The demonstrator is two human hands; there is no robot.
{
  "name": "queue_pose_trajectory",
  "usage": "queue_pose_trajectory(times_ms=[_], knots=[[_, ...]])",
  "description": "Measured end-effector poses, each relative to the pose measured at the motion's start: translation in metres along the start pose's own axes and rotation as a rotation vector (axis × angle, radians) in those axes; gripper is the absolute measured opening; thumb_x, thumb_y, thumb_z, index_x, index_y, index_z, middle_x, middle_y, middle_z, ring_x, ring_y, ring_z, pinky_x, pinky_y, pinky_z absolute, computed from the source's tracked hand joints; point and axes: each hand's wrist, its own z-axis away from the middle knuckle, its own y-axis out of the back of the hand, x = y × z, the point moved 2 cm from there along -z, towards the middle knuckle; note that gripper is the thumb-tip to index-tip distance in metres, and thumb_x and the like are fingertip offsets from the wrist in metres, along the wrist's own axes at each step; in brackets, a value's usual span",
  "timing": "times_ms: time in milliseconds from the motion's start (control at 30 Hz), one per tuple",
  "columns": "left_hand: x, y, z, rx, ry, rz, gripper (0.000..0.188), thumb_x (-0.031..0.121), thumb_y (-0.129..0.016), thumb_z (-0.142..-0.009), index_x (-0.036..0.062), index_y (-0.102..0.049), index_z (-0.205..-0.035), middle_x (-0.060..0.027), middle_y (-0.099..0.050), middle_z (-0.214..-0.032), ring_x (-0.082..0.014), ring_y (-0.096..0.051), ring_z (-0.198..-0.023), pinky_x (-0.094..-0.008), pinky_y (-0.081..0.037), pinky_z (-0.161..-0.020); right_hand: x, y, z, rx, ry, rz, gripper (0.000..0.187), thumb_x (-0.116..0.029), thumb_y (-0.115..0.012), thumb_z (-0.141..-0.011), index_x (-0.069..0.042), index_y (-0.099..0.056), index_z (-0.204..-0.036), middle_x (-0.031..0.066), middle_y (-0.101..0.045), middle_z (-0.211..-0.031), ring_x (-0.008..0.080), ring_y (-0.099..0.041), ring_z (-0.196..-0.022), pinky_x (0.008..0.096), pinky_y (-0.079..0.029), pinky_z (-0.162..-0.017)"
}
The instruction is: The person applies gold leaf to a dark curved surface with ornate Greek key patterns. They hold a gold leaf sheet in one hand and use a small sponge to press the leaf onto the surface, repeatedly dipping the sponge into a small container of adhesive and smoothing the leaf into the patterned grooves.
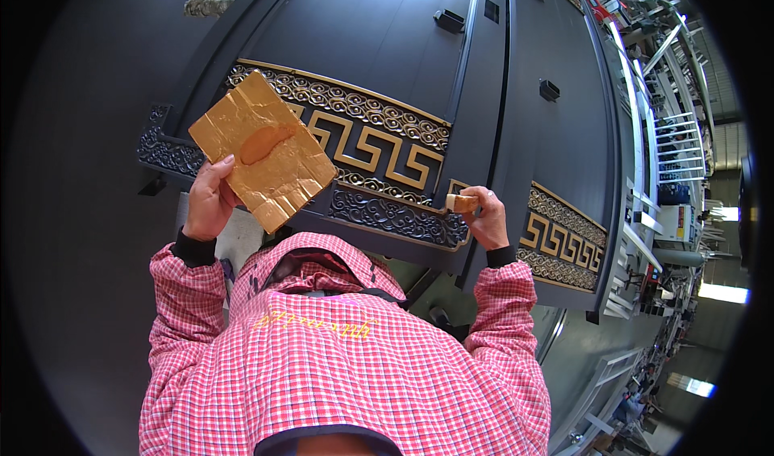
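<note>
My left hand [210, 201] grips the lower left edge of a flat, square, gold-smeared board [294, 166], tilted, with crinkled surface. A patch of wet-looking orange-gold paint [264, 144] lies at its middle. My right hand [488, 220] pinches a small sponge block [463, 204], pale at one end and gold-brown elsewhere. The sponge is at the right corner of a dark scrollwork border [395, 216]; whether it touches the surface I cannot tell. Beyond the border runs a raised gold key-pattern band [375, 145] between strips of gold-tipped curls, partly hidden behind the board.
The ornaments sit on a large dark metal door panel [379, 33]. To the right lies a second panel [564, 141] with a matching gold band [562, 238]. Small black brackets [449, 21] stick up from the panels. Pale metal frames [677, 141] stand farther right.
</note>
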Motion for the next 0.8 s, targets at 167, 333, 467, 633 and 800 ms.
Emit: queue_pose_trajectory(times_ms=[167, 333, 467, 633, 800], knots=[[0.003, -0.008, 0.001, 0.018, -0.012, 0.049, 0.033, 0.016, -0.039, -0.095, -0.0011, -0.039, -0.124, -0.0146, -0.056, -0.117, -0.0238, -0.061, -0.104, -0.0336, -0.056, -0.082, -0.001, -0.004, 0.002, -0.041, -0.026, -0.025, 0.03, 0.004, -0.068, -0.065, -0.008, -0.06, -0.092, 0.0113, -0.063, -0.091, 0.0298, -0.062, -0.086, 0.0355, -0.051, -0.075], [0.004, -0.006, 0.005, 0.052, -0.015, 0.059, 0.033, 0.018, -0.042, -0.095, -0.0018, -0.044, -0.121, -0.0141, -0.058, -0.114, -0.0231, -0.062, -0.101, -0.0348, -0.055, -0.081, 0.003, -0.003, -0.006, -0.037, -0.024, -0.085, 0.029, 0.003, -0.066, -0.065, -0.007, -0.06, -0.092, 0.0107, -0.064, -0.09, 0.0298, -0.062, -0.088, 0.0347, -0.05, -0.076], [-0.003, 0.002, 0.005, 0.087, -0.018, 0.088, 0.031, 0.021, -0.047, -0.093, -0.0007, -0.053, -0.115, -0.0124, -0.061, -0.106, -0.0188, -0.064, -0.093, -0.0317, -0.055, -0.074, 0.007, -0.005, -0.007, 0.02, -0.041, -0.143, 0.028, 0.004, -0.064, -0.066, -0.006, -0.061, -0.092, 0.0119, -0.065, -0.091, 0.0283, -0.063, -0.085, 0.0334, -0.05, -0.076], [0.007, -0.01, 0.007, -0.089, 0.069, 0.077, 0.038, 0.017, -0.044, -0.094, -0.0031, -0.044, -0.126, -0.0125, -0.059, -0.114, -0.0206, -0.063, -0.096, -0.0334, -0.056, -0.075, -0.02, 0.0, -0.009, 0.099, -0.051, -0.233, 0.03, -0.003, -0.07, -0.075, -0.004, -0.059, -0.102, 0.0076, -0.064, -0.089, 0.0158, -0.062, -0.085, 0.028, -0.048, -0.078], [0.01, -0.002, 0.017, -0.055, 0.075, 0.051, 0.041, 0.017, -0.042, -0.094, -0.0023, -0.039, -0.129, -0.014, -0.059, -0.115, -0.0226, -0.064, -0.097, -0.0352, -0.057, -0.073, -0.051, -0.001, -0.019, 0.048, -0.066, -0.312, 0.035, 0.0, -0.068, -0.079, -0.003, -0.056, -0.112, 0.0055, -0.062, -0.101, 0.0154, -0.058, -0.095, 0.028, -0.047, -0.084]])
